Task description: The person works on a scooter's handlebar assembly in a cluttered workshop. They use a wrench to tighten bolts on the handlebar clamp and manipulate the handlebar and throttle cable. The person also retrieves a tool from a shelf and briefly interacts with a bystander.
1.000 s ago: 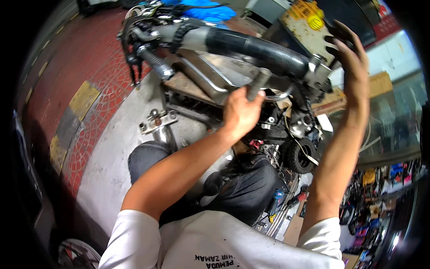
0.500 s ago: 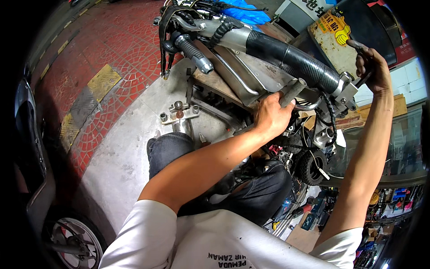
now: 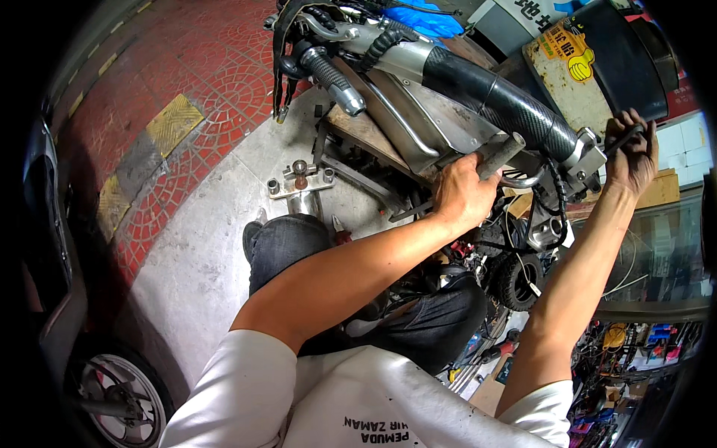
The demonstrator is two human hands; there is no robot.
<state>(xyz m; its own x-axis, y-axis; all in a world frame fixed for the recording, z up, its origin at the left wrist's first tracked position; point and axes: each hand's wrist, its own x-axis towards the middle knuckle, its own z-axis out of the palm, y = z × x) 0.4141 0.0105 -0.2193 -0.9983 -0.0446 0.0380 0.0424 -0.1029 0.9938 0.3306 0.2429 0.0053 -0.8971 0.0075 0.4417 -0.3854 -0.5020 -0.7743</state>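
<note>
My left hand (image 3: pixel 464 193) is closed around a grey cylindrical metal bar (image 3: pixel 503 154), below a carbon-patterned tube (image 3: pixel 504 101) on a scooter-like frame. My right hand (image 3: pixel 631 153) is closed on a dark slim tool (image 3: pixel 624 138) beside the silver clamp (image 3: pixel 588 158) at the tube's right end. A black ribbed handlebar grip (image 3: pixel 328 81) with cables hangs at the tube's upper left, over a worn wooden board (image 3: pixel 357 134). A silver plate with fittings (image 3: pixel 300 183) stands on the concrete near my knee.
A parked two-wheeler's wheel (image 3: pixel 119 396) is at lower left on red paving (image 3: pixel 202 127). A small black tyre (image 3: pixel 520 280) and jumbled parts lie under the frame. A stickered can-like container (image 3: pixel 549 89), blue plastic (image 3: pixel 426 19) and a glass cabinet (image 3: pixel 646 261) stand around.
My right hand has come down from above the clamp and closed on the dark tool. My left hand has shifted right with the bar. The view has shifted, moving the scene rightward.
</note>
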